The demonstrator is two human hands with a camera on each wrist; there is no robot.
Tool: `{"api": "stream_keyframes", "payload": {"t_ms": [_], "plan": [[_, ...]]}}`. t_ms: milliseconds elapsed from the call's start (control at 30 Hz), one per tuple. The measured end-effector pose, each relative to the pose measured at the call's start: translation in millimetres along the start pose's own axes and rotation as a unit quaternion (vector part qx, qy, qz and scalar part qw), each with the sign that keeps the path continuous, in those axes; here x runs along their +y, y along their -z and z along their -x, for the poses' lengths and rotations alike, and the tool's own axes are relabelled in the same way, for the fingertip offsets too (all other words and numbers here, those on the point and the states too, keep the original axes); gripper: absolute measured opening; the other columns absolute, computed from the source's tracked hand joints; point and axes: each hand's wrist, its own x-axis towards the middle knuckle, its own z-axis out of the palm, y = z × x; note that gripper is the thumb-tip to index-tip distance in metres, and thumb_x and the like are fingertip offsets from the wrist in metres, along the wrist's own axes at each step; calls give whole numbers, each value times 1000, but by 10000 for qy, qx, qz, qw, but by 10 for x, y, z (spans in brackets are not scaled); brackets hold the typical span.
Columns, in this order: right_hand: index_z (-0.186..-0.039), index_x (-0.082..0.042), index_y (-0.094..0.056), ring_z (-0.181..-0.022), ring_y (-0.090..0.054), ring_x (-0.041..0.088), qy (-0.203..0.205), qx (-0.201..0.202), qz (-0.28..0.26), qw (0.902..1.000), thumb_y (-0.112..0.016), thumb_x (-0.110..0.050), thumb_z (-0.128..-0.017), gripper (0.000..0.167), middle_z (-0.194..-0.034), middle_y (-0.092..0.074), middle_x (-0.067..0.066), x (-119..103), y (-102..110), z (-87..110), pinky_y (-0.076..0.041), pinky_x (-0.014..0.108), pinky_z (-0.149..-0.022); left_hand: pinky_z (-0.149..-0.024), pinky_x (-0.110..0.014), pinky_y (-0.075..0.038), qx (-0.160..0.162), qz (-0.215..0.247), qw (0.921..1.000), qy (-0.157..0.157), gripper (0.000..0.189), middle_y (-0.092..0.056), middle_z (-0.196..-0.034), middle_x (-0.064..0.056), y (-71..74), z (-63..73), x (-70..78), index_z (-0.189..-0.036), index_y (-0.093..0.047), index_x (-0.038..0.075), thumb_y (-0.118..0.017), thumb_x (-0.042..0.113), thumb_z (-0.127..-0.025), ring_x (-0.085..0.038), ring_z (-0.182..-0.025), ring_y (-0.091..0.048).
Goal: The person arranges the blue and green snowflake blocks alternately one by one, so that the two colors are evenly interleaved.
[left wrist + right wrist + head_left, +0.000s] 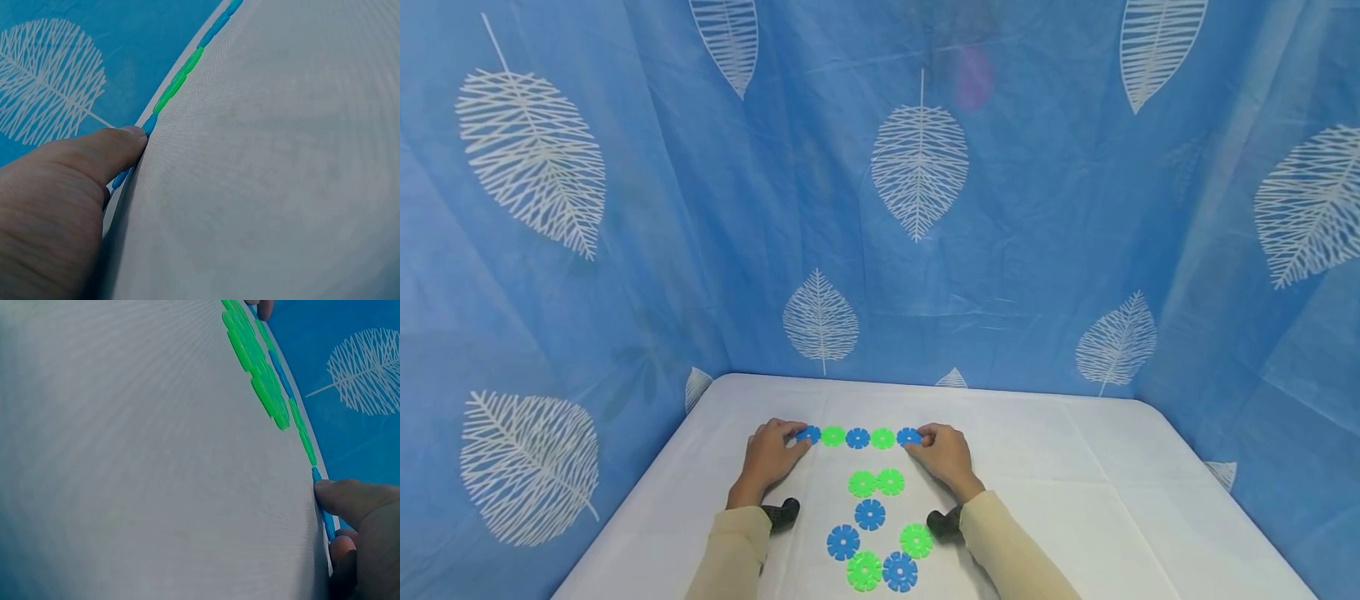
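Observation:
A straight row of notched plastic discs, alternately blue and green, lies across the white table. My left hand (771, 457) holds the blue disc (810, 434) at the row's left end between thumb and fingers. At the opposite end, the right hand (946, 454) grips another blue disc (909, 437) by its outer edge; the right wrist view shows the thumb on that blue disc (327, 524). Between them sit a green disc (833, 436), a blue disc (857, 437) and a second green disc (883, 438), edge to edge.
Nearer me lies a linked pair of green discs (862, 483), with a blue disc (870, 514) below it. Several more blue and green discs (865, 571) form a curve at the front. A blue leaf-patterned curtain (1015, 250) surrounds the white table (1075, 500).

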Motion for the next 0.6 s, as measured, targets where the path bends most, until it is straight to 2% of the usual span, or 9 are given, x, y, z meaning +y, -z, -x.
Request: {"api": "stream_keyframes", "payload": {"t_ms": [367, 600], "plan": [[-111, -8, -75, -69, -53, 11, 243, -129, 145, 9995, -81, -32, -82, 38, -74, -64, -6, 25, 16, 15, -47, 35, -73, -99, -54, -43, -18, 0, 10000, -7, 38, -65, -120, -11, 0, 3, -2, -123, -72, 19, -73, 38, -90, -31, -114, -58], [-113, -8, -75, -72, -54, 11, 236, -242, 91, 9994, -81, -33, -82, 39, -77, -64, -6, 43, 20, 7, -49, 36, -75, -100, -54, -43, 4, 1, 10000, -21, 39, -65, -121, -10, -20, -5, -18, -124, -72, 19, -72, 39, -90, -31, -116, -58]]}}
